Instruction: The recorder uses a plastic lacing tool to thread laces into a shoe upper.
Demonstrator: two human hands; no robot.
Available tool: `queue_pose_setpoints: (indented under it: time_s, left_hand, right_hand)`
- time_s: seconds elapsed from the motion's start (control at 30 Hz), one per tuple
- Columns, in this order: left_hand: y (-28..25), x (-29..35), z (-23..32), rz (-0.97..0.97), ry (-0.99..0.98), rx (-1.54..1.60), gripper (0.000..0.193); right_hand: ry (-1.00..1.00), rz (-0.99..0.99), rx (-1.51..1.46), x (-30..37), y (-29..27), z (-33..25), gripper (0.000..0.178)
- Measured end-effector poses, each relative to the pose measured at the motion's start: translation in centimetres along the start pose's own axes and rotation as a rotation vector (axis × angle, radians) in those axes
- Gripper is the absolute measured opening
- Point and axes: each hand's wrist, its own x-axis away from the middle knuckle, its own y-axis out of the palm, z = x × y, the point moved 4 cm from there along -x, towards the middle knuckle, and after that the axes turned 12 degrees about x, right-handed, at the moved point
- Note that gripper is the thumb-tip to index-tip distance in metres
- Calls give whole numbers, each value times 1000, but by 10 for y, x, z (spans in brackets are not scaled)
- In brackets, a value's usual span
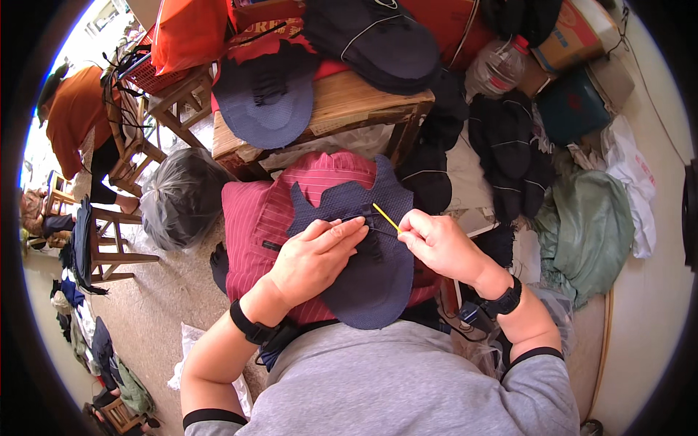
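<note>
A dark blue textured fabric piece (374, 291), rounded at the near end and cut into points at the far end, lies over a red striped cushion (251, 211) on my lap. My left hand (314, 260) rests flat on it, fingers stretched out together, with the fingertips near its middle. Pinched in my right hand (440, 245) is a thin yellow stick (386, 217), slanting up and left over the fabric. A dark strand runs between my two hands. Whether the stick's far tip touches the fabric I cannot tell.
Beyond the cushion stands a wooden table (342, 109) bearing a similar blue piece (265, 102) and a tied dark stack (378, 47). More dark bundles (509, 138) lie right, by a plastic jug (498, 67) and green sack (589, 218). At left, a person in orange (76, 116) bends near wooden stools (116, 240).
</note>
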Motion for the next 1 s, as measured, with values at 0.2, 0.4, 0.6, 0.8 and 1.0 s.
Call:
queue_pose_setpoints:
  time_s: [0.2,0.4,0.6,0.8,1.0]
  left_hand:
    - [2,2,-2,-40,-20,-1,41]
    - [1,0,3,-28,-16,-10,43]
    - [-3,-5,6,-8,-72,32,46]
    - [1,-4,7,-22,-94,26,47]
    - [1,-4,7,-23,-92,5,49]
  right_hand:
    - [-53,-38,78,2,1,3,12]
    - [-104,-117,173,-14,-2,7,14]
    - [-205,-239,362,-33,-12,-1,15]
    - [-327,-389,666,-52,-16,-7,8]
    - [-293,-485,842,-68,-16,-20,12]
